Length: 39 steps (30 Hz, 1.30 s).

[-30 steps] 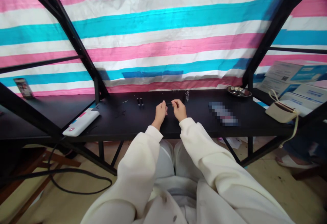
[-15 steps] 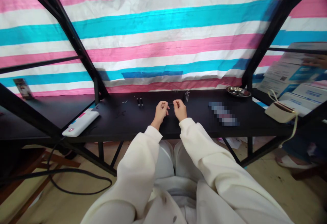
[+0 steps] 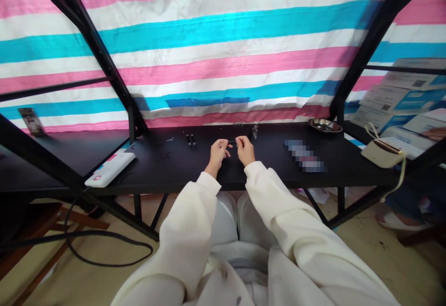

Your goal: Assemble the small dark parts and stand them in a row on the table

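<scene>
Over the middle of the black table (image 3: 156, 171), my left hand (image 3: 218, 152) and my right hand (image 3: 245, 150) face each other, a short gap apart. Each has thumb and fingertips pinched together. A thin dark piece (image 3: 232, 142) spans the gap, an end in each hand; it is too small for me to tell its kind. Left of my hands stand two small black cylinders with pale bands (image 3: 191, 140). Beyond my right hand lies a small clear, shiny item (image 3: 255, 131), and several tiny pieces (image 3: 239, 124) sit along the back edge.
A white power bank-like case (image 3: 111, 169) lies at the left. To the right are a blurred-out object (image 3: 304, 156), a round metal dish (image 3: 325, 125) and a cream bag (image 3: 381, 152). Stacked boxes (image 3: 393, 96) and another person's hand (image 3: 437, 133) are at far right. Black frame posts flank the table.
My left hand has shifted very slightly left, and my right hand barely moves. At far right, the other person's hand has moved down over the boxes.
</scene>
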### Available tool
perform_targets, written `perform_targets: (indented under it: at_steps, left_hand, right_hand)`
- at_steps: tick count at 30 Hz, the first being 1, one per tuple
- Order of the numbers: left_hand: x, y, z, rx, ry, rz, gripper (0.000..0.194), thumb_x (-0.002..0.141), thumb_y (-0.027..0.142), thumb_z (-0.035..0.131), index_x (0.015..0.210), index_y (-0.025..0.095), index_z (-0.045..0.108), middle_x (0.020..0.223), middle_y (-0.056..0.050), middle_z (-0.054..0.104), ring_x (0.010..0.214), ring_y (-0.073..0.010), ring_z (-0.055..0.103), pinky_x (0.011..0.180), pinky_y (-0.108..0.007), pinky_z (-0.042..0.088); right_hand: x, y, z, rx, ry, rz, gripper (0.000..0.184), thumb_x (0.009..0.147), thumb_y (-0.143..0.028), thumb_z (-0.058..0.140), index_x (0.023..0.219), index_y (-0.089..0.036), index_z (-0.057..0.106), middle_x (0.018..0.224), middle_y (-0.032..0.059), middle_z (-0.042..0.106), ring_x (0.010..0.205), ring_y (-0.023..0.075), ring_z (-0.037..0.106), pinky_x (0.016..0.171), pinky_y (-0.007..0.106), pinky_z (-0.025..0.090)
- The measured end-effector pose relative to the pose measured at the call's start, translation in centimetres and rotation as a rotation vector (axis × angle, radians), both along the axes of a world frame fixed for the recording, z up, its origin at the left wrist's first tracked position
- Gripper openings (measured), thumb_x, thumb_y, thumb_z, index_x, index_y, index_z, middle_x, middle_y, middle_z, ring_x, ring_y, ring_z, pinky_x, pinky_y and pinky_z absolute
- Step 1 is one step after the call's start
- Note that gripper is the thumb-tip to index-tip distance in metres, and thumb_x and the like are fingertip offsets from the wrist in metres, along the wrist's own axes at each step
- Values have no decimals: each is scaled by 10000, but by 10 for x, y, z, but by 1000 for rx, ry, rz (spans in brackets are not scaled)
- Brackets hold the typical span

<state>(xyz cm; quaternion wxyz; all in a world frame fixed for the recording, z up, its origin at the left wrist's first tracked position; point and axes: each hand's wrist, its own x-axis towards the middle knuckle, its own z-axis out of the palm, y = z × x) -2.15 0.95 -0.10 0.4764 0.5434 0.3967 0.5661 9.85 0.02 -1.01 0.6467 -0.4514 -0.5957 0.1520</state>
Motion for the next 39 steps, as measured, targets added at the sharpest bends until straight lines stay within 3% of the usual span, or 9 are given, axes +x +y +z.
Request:
perform_targets:
  at_steps: [15,26,32,36,39]
  left_hand:
    - [0,5,-3,-18,-41,58,311,742,435,570,805,139,499,679,-23,619,327,-56,471,330,-182,236]
    - [-3,6,-5,-6,-16,213,275,742,414,571,758,148,501,617,20,559,335,-28,414,334,-170,250]
    - [-1,1,-1,-21,-21,-38,362,651,457,656,794,144,543,637,13,561,371,-35,443,334,-167,264]
    - [-1,1,1,-41,-79,-17,365,625,456,678,757,144,540,566,50,486,364,-33,428,339,-167,273]
    - [-1,0,1,-45,-73,-4,360,625,457,677,741,145,538,565,49,483,366,-31,424,340,-168,274]
  right_hand:
    - [-1,-4,3,45,-36,5,262,849,-390,392,842,-179,547,772,41,581,712,151,533,698,280,422]
    - [3,-3,5,42,102,-155,275,852,-418,365,865,-190,517,732,26,558,654,138,518,682,277,426]
    - [0,5,-4,-34,63,30,257,813,-428,426,848,-192,522,717,16,567,633,133,518,645,276,433]
    - [-3,7,-11,-109,-26,204,232,771,-410,486,841,-193,533,668,-3,558,571,124,493,593,273,424]
    - [-3,8,-11,-106,-10,190,230,775,-406,475,842,-193,533,671,-1,562,586,129,504,608,282,429]
